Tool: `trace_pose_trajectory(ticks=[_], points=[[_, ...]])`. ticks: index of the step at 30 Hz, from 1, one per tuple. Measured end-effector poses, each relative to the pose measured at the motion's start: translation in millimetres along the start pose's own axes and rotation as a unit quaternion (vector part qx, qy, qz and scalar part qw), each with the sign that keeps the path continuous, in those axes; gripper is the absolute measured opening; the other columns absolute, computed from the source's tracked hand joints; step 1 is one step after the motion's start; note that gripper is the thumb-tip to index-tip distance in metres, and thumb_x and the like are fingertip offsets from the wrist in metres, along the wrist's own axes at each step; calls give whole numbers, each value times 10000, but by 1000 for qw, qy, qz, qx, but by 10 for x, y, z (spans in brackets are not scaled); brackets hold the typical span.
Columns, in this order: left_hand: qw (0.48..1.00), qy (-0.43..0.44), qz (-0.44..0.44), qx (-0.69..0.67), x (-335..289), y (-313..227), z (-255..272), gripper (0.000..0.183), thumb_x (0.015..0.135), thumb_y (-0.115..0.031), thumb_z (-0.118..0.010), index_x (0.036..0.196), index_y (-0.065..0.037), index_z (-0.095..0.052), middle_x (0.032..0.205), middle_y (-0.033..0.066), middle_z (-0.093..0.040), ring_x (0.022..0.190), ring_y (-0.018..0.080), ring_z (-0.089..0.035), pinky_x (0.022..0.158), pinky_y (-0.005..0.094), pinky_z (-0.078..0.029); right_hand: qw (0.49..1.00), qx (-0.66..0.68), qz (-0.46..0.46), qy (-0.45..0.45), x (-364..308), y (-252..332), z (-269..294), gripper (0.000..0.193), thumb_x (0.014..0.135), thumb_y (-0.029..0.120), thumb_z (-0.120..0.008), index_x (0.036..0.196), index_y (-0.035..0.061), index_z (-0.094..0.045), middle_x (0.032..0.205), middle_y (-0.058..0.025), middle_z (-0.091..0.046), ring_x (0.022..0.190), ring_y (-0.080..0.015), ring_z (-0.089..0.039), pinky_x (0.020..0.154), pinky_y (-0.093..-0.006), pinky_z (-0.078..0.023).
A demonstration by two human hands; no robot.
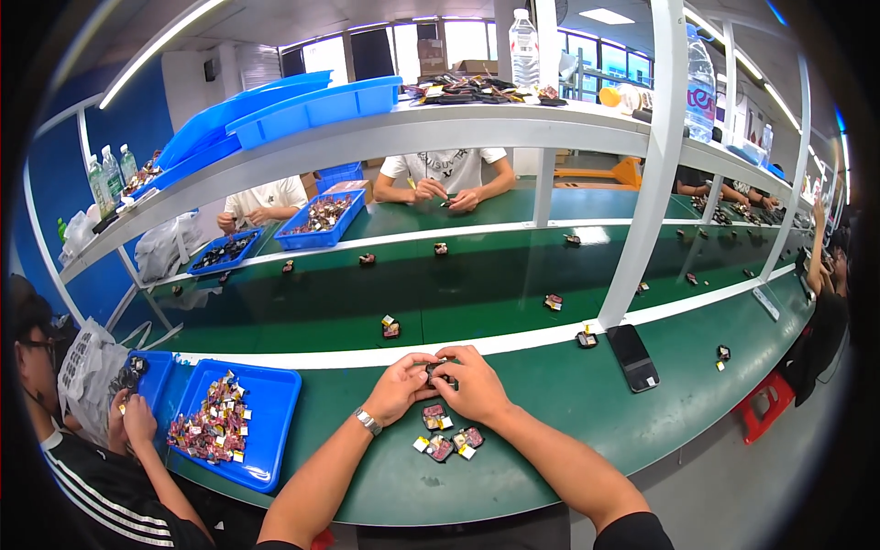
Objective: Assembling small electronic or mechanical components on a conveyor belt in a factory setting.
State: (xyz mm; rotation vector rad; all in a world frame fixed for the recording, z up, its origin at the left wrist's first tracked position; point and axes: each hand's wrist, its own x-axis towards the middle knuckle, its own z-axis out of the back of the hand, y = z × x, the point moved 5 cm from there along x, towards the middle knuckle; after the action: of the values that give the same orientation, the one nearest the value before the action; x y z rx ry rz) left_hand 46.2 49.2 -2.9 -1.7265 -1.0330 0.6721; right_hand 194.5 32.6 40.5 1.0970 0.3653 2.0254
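Note:
My left hand (400, 390), with a metal-banded watch on its wrist, is closed on a small black electronic module (432, 370) over the green bench (550, 412). The fingers of my right hand (474, 389) pinch the same module from the other side and cover most of it. Just below my hands lies a small group of similar modules (440, 447), black cases with reddish circuit boards and white-and-yellow tabs. To the left, a blue tray (286, 403) holds a heap of loose reddish boards (213, 420).
A black phone (632, 357) lies right of my hands, beside a white shelf post (642, 220). Beyond the white rail, single modules (391, 326) sit spread along a dark green belt (486, 307). Co-workers sit at left (101, 458) and across (449, 179). Blue trays (316, 108) rest on the overhead shelf.

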Motion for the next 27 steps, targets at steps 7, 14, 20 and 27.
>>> trace_pose_trajectory(ticks=[7, 14, 20, 27], points=[[1000, -5, -1, 11, -6, 12, 1, 286, 979, -103, -523, 1257, -63, -470, 1201, 94, -598, 1127, 180, -584, 971, 365, -505, 1000, -20, 11, -4, -6, 33, -2, 97, 789, 122, -693, 871, 70, -699, 1129, -64, -603, 1069, -252, -563, 846, -356, -513], [1000, -6, -8, -7, -3, -9, 3, 278, 977, -89, -519, 1250, -60, -474, 1189, 105, -602, 1113, 199, -594, 973, 385, -504, 1000, -4, 25, -7, -5, 21, 13, 111, 797, 118, -676, 880, 49, -695, 1150, -75, -595, 1098, -266, -548, 883, -366, -497], [1000, -26, -10, 8, 4, 9, 2, 249, 974, -98, -535, 1213, -62, -476, 1164, 109, -617, 1090, 201, -611, 944, 371, -525, 999, 19, 36, 8, -6, 10, 32, 114, 800, 118, -688, 895, 55, -697, 1159, -75, -593, 1116, -262, -540, 878, -360, -504], [1000, -15, -15, 5, -17, -13, -10, 239, 981, -115, -526, 1209, -64, -477, 1165, 111, -619, 1093, 202, -609, 953, 372, -518, 999, 30, 11, 0, -4, 7, 12, 103, 796, 132, -696, 876, 66, -693, 1151, -69, -596, 1118, -256, -542, 870, -355, -506]])
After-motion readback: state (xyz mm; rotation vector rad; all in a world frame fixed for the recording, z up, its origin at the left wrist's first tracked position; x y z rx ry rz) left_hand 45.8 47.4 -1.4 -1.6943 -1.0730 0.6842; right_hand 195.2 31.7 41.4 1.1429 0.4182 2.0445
